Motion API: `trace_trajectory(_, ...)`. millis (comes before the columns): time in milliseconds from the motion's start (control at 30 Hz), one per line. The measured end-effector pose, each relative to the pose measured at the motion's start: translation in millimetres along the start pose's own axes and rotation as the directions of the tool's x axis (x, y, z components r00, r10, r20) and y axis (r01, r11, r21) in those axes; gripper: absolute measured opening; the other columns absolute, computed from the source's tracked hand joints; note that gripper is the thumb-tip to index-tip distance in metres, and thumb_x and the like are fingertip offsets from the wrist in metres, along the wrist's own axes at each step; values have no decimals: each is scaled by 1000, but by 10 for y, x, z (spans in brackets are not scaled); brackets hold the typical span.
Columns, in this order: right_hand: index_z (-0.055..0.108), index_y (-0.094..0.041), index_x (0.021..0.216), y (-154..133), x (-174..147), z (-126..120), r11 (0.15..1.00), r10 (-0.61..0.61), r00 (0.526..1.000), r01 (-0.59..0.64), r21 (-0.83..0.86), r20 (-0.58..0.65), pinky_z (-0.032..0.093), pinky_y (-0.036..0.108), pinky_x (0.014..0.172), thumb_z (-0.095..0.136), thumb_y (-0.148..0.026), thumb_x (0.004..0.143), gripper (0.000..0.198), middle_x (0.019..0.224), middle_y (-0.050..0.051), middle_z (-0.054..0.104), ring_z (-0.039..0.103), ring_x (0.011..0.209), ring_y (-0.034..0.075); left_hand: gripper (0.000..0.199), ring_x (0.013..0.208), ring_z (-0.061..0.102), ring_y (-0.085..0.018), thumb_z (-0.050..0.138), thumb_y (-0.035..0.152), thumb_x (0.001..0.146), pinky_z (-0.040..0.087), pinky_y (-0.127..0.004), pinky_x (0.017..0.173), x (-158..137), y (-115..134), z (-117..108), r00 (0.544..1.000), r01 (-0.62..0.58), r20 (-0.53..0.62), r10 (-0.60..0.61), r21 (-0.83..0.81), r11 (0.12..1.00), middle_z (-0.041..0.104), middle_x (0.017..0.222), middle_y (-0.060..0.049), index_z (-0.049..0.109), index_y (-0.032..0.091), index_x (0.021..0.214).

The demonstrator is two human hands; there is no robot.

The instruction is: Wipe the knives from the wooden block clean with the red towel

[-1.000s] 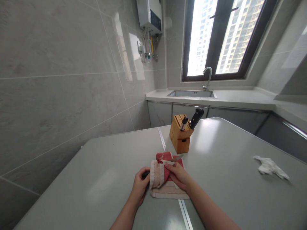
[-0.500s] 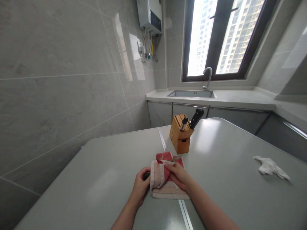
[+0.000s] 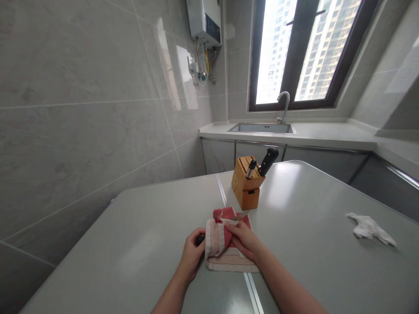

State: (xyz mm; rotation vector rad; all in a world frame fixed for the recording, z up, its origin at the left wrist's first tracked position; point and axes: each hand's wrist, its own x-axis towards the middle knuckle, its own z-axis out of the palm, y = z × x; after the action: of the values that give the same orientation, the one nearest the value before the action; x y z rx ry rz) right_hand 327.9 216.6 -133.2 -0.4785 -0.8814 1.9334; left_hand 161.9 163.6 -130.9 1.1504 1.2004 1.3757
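Note:
My left hand (image 3: 192,252) is closed around the black handle of a knife (image 3: 242,215), at the left edge of a towel. The red and pale pink towel (image 3: 214,244) is folded over the knife's middle, and only the blade's tip end shows past it, pointing right and away from me. My right hand (image 3: 245,240) pinches the towel around the blade, thumb on top. Part of the blade is hidden under the cloth. Beyond the towel stands a wooden knife block (image 3: 241,183) with a black-handled knife (image 3: 269,162) and another black-topped handle (image 3: 251,169) in it.
Everything rests on a grey-white table (image 3: 157,218) with a metal seam (image 3: 252,292) running under the towel. A crumpled white cloth (image 3: 369,230) lies at the right. Behind the table are a counter with a sink (image 3: 262,127) and a faucet (image 3: 286,104).

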Motion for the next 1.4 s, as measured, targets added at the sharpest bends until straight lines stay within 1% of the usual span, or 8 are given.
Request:
trace_trajectory(200, 64, -12, 94, 7, 5, -11, 1000, -2, 1000, 2, 13, -2, 37, 40, 96, 70, -24, 70, 28, 100, 11, 67, 61, 97, 22, 26, 78, 57, -18, 65, 28, 70, 44, -25, 72, 5, -5, -19, 999, -2, 34, 2, 2, 1000, 67, 84, -6, 66, 13, 92)
trace_trajectory(433, 63, -12, 95, 8, 6, -5, 1000, 4, 1000, -4, 5, -1, 40, 39, 93, 70, -26, 70, 30, 98, 10, 68, 60, 99, 23, 28, 76, 58, -18, 67, 32, 68, 45, -24, 70, -4, 23, 12, 1000, 8, -8, -8, -2, 1000, 67, 83, -5, 67, 13, 89)
trace_trajectory(600, 63, -12, 95, 7, 7, -6, 1000, 4, 1000, -4, 8, -1, 39, 41, 94, 71, -26, 68, 32, 99, 11, 68, 60, 98, 23, 30, 76, 59, -18, 67, 34, 68, 45, -24, 70, -8, 28, 17, 1000, 14, 1, -14, -9, 1000, 68, 83, -5, 67, 14, 89)
trace_trajectory(967, 64, -12, 97, -8, 0, 20, 1000, -4, 1000, 4, 14, 5, 38, 43, 94, 71, -26, 68, 32, 100, 12, 67, 60, 98, 24, 25, 77, 57, -18, 65, 27, 71, 44, -24, 71, 1, -18, -15, 999, -18, 31, 18, -12, 1000, 67, 85, -5, 66, 14, 93)
trace_trajectory(1167, 64, -12, 97, -3, 5, 3, 1000, 2, 1000, -2, 19, 22, 39, 42, 94, 68, -24, 71, 28, 101, 12, 67, 60, 99, 24, 28, 77, 58, -18, 67, 29, 69, 44, -25, 72, 3, -3, -12, 1000, -8, 22, 9, -15, 1000, 67, 84, -5, 67, 14, 92)
trace_trajectory(1400, 63, -11, 97, 12, 11, -17, 999, 17, 1000, -18, 31, 17, 39, 40, 94, 69, -23, 70, 30, 101, 11, 67, 60, 98, 23, 26, 78, 57, -18, 66, 28, 71, 44, -24, 71, 13, -45, -23, 1000, -14, 27, 14, -6, 1000, 67, 85, -5, 67, 14, 93)
